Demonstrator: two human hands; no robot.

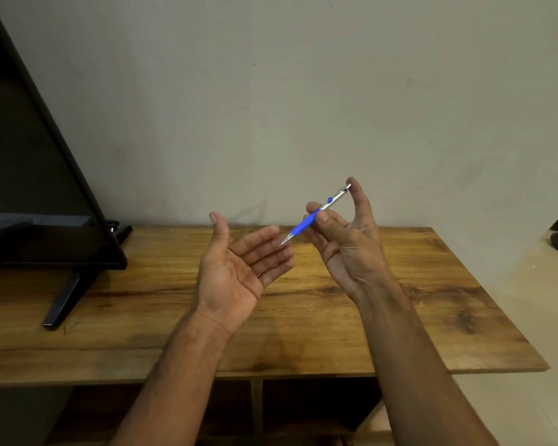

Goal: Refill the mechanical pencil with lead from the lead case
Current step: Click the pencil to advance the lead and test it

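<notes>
My right hand (347,239) holds a mechanical pencil (316,215) with a blue grip and silver barrel, raised above the wooden table (400,304). The pencil slants, its tip pointing down-left and its top end against my thumb. Fingers pinch the barrel near the blue grip. My left hand (239,262) is held palm up just left of the pencil tip, fingers spread, with nothing in it. The tip hovers just over my left fingertips. No lead case is in sight.
A black flat screen (39,175) on a stand foot (62,300) stands at the table's left. A plain wall rises behind the table. Open shelf compartments (303,410) lie under the tabletop. The table's right edge drops to a pale floor.
</notes>
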